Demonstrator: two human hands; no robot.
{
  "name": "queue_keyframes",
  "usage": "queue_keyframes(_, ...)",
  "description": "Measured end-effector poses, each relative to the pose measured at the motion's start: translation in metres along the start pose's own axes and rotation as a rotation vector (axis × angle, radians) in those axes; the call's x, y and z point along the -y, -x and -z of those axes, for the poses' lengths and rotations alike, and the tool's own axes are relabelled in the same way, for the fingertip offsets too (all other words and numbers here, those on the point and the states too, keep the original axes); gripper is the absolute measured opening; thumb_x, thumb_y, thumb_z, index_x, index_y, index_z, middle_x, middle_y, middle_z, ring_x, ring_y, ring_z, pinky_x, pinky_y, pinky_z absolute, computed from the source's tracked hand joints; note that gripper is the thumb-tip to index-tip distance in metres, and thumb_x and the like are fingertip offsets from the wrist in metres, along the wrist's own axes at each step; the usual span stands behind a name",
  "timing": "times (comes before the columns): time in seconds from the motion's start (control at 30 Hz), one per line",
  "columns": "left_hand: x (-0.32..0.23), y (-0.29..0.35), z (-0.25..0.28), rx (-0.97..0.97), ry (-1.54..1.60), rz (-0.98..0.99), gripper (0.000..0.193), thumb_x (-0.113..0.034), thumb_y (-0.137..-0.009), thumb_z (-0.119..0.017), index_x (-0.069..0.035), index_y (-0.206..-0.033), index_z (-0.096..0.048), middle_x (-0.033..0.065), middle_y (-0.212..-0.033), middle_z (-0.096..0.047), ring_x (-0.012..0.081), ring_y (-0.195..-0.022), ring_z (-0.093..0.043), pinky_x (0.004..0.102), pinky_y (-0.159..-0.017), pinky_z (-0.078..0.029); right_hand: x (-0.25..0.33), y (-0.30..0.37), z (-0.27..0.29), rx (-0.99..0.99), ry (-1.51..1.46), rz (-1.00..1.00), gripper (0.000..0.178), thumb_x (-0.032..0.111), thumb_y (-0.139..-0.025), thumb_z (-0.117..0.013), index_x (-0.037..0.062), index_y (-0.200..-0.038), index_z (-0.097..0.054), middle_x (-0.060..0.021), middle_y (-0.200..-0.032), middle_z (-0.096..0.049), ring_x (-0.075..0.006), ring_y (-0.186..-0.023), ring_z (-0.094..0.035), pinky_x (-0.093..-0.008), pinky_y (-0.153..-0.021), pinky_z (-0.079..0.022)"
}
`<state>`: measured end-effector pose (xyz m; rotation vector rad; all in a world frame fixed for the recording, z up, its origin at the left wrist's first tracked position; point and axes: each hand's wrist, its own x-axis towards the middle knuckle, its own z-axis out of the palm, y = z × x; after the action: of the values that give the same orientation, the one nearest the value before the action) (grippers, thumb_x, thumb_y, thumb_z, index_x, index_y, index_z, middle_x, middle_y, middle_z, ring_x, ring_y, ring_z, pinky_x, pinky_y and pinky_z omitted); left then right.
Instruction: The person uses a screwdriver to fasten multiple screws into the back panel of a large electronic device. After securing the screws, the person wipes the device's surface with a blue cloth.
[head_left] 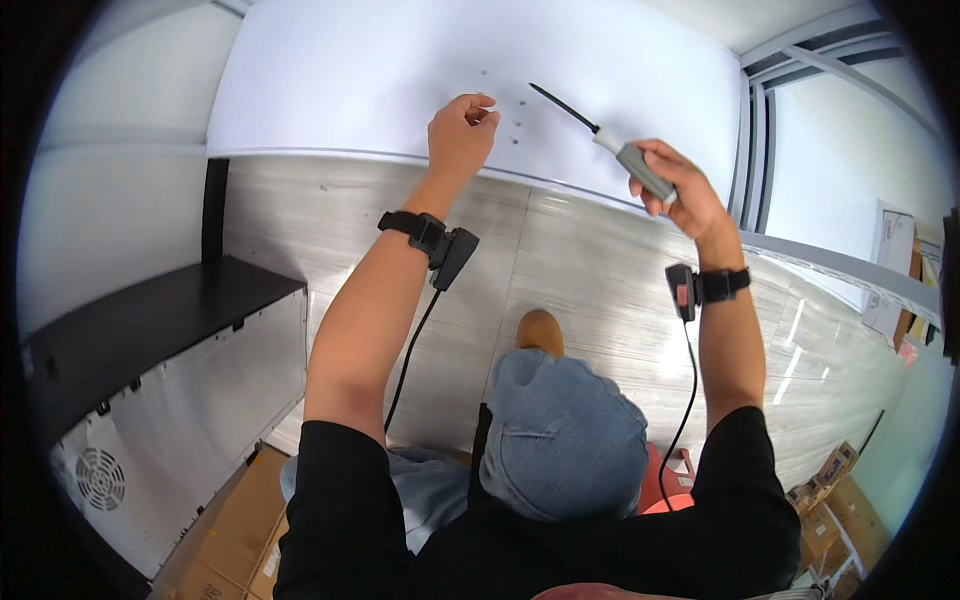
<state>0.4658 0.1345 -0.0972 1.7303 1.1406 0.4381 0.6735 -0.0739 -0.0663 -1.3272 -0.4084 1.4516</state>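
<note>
One screwdriver (608, 140), handle (641, 168) within right fingers (662, 150)

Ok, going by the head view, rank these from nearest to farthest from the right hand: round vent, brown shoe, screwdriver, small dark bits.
1. Screwdriver: gripped in the right hand.
2. Small dark bits: left of that hand, on the white surface.
3. Brown shoe: lower left, near mid-picture.
4. Round vent: far lower left.

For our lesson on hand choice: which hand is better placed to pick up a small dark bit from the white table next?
Probably the left hand: it is close beside the small dark bits on the white table, while the right hand is farther away and grips a screwdriver.
</note>
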Motion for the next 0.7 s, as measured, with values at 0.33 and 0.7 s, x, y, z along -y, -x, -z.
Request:
queue_keyframes(0.33, 0.007, -0.053, -0.049, 0.002, -0.717, -0.307, 0.015, -0.016, -0.080, -0.067, -0.009, -0.093, -0.069, 0.0049, -0.081, -0.066, 0.0230, -0.085, -0.057, 0.0347, -0.073, -0.047, -0.040, -0.009, 0.028, -0.138, -0.152, -0.020, 0.028, 0.027, -0.093, -0.053, 0.0055, -0.111, -0.057, -0.0065, -0.068, -0.061, -0.0107, -0.049, -0.052, -0.0225, -0.046, -0.041)
queue_keyframes(0.7, -0.012, -0.011, -0.002, 0.053, 0.477, 0.308, 0.012, -0.015, -0.091, -0.058, -0.005, -0.094, -0.062, 0.0072, -0.092, -0.067, 0.0165, -0.080, -0.062, 0.0280, -0.069, -0.049, -0.008, -0.019, -0.003, -0.011, -0.001, 0.010, 0.027, 0.021, -0.087, -0.056, 0.0051, -0.108, -0.060, -0.0015, -0.067, -0.056, -0.0077, -0.058, -0.050, -0.0202, -0.048, -0.036)
